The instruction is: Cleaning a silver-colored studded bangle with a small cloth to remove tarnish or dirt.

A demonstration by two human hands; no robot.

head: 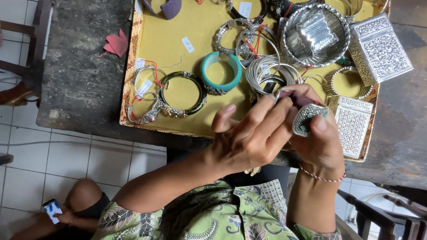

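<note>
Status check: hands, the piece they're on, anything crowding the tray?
Left hand and right hand both pinch a silver ornament. Bangles and silver boxes crowd the yellow tray below.

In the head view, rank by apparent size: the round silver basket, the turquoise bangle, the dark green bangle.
1. Round silver basket, largest.
2-3. Dark green bangle and turquoise bangle: the green ring spans slightly wider, but they look too alike to rank firmly.

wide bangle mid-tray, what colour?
Turquoise bangle with silver trim; head view.
</note>
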